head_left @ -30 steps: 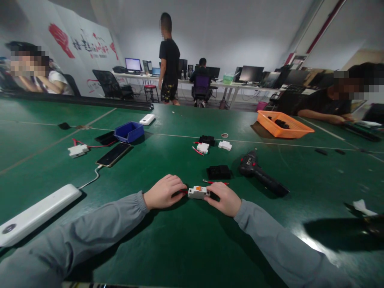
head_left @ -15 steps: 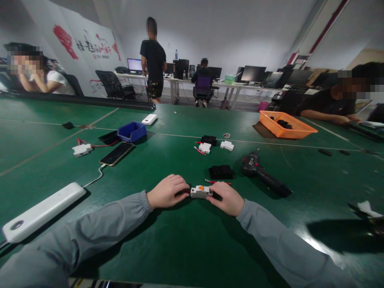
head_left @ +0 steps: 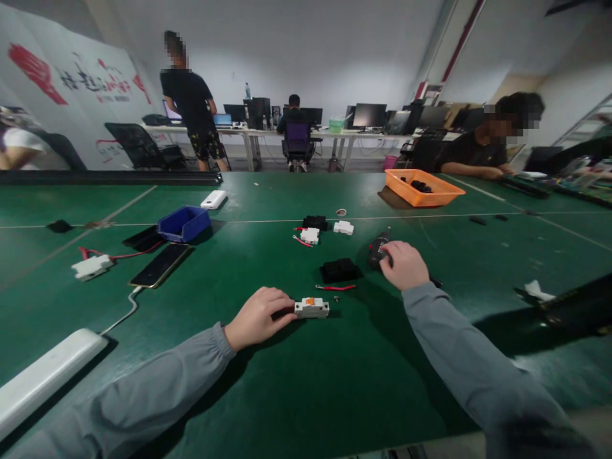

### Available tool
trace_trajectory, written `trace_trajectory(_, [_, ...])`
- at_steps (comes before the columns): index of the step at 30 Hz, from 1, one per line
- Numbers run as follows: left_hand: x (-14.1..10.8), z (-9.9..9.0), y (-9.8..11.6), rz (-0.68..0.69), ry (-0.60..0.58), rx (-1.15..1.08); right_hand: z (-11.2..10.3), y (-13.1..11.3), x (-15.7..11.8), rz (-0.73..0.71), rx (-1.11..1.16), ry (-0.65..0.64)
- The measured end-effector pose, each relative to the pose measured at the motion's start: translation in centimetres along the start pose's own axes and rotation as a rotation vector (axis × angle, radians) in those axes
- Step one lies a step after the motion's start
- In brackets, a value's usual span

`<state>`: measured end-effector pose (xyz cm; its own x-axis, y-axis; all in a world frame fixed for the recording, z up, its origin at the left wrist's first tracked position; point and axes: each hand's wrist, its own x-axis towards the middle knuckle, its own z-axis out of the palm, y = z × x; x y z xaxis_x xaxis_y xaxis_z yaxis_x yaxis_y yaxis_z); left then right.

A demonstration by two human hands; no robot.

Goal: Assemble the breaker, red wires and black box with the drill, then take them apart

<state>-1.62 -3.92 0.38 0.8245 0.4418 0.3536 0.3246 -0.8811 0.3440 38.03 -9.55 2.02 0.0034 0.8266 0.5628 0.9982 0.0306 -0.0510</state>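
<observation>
The left hand (head_left: 262, 319) pinches one end of the breaker (head_left: 312, 310), probably light and stiff. Inside the curled right hand (head_left: 406, 264) is the screwdriver (head_left: 377, 252), likely heavier; best hold is its handle (head_left: 435, 281).

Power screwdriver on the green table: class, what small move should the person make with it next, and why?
Probably lift the power screwdriver and bring it to the nearest white module: the right hand is on the tool, while the left hand is at the module's left end, perhaps steadying it.
</observation>
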Motion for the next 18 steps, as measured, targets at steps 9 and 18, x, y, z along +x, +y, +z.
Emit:
trace_trajectory(9, [0.1,-0.2,0.1,-0.047,0.013,-0.127,1.4,4.5,0.1,0.374,-0.137,-0.531])
trace_trajectory(18, [-1.0,-1.4,-4.3,-0.131,0.190,0.092,1.9,6.9,2.7,0.480,0.012,-0.751])
